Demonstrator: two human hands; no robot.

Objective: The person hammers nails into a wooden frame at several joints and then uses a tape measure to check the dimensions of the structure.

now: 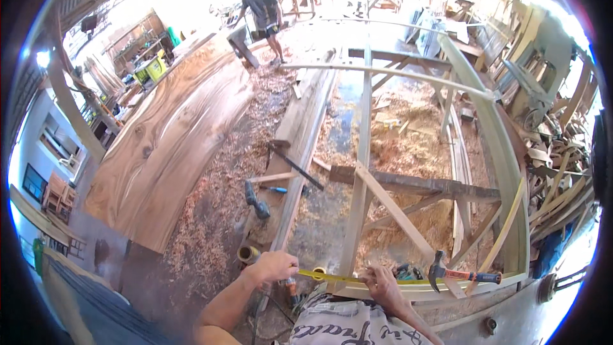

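At the far left, blue-grey sheeting [96,300] is blurred and cut off by the dark rim of the lens. Beside it lies a broad wooden slab [172,134] with swirling grain, a dark knot and a wavy edge. Curled, papery shavings [217,217] cover the floor to its right. Further back stands a co-worker [263,13], bent over, hands hard to make out. A blue power tool [257,200] rests near a straight timber, and a round roll [248,255] is partly covered by the wearer's forearm.

The left hand [276,267] is closed around one end of a yellow measuring tape [338,277], hiding that end. The tape runs, narrow and flat, across the front of the wearer's printed shirt [338,322] to the right hand [381,284]. Its bent fingers touch the tape; whether they pinch it, I cannot tell.

Beyond stretches a timber frame [488,128] of pale, smooth rails, with rough, dark crosspieces below. On its near rail rests a claw hammer [469,275] with an orange-and-dark handle. Splintered offcuts [555,185] pile up at far right, overlapping too much to separate.
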